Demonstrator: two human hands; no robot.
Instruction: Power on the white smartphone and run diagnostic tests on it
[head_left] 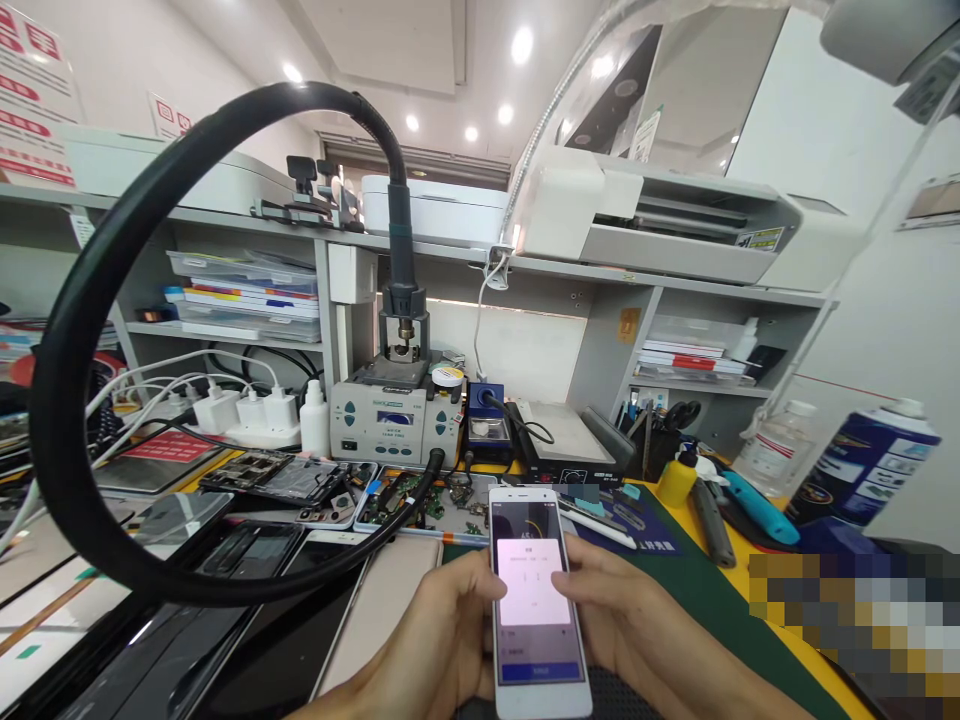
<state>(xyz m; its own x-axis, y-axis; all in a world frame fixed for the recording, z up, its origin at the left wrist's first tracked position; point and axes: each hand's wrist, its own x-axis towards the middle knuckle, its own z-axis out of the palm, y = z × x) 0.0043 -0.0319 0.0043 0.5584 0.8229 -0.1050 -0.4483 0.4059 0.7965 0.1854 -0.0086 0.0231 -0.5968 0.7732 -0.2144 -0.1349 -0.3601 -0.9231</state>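
A cluttered repair bench (720,600) under white shelving is filling the view, with a grey hot-air rework station (396,420) standing at its back and the station's thick black hose (90,330) looping far out to the left of it. Left of the station, white chargers (247,410) are sitting on a power strip; below it, opened phones and circuit boards (300,485) are lying flat. Directly in front of the station, nearest the camera, a white smartphone (536,600) is being held upright with a lit dialog showing. The left hand (427,640) is curling around its left edge, while the right hand (630,620) is wrapping the right edge with its thumb resting on the screen. Keeping both palms steadying the frame and tapping lightly with that one thumb looks the safest way to work the dialog.
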